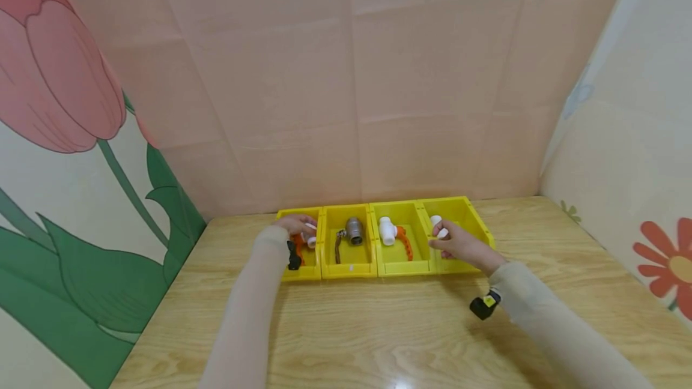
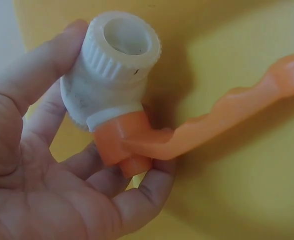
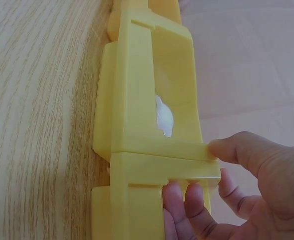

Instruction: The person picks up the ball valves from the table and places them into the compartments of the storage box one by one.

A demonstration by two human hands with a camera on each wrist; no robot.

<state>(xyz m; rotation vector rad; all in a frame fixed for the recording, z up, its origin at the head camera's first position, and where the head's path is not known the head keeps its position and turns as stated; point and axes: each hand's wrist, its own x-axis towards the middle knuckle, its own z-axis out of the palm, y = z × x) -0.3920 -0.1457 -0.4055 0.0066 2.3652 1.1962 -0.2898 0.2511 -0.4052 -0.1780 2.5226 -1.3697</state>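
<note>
In the leftmost yellow bin (image 1: 308,272), my left hand (image 1: 294,224) grips a white ball valve (image 2: 112,75) with an orange lever handle (image 2: 226,115). Its thumb lies along the white body and its fingertips curl under the orange hub. My right hand (image 1: 462,245) reaches into the rightmost yellow bin (image 1: 481,227), with a white pipe fitting (image 1: 443,233) between thumb and fingers. In the right wrist view, its thumb lies at the rim of the divider (image 3: 181,167) and the fingers bend behind it, where the bin walls hide the fitting.
The second bin holds a grey metal valve (image 1: 354,230) with a brown lever. Another white valve (image 1: 387,231) with an orange handle lies in the third bin. The bins stand side by side on a wooden table (image 1: 346,323), before a pink covered wall (image 1: 346,107).
</note>
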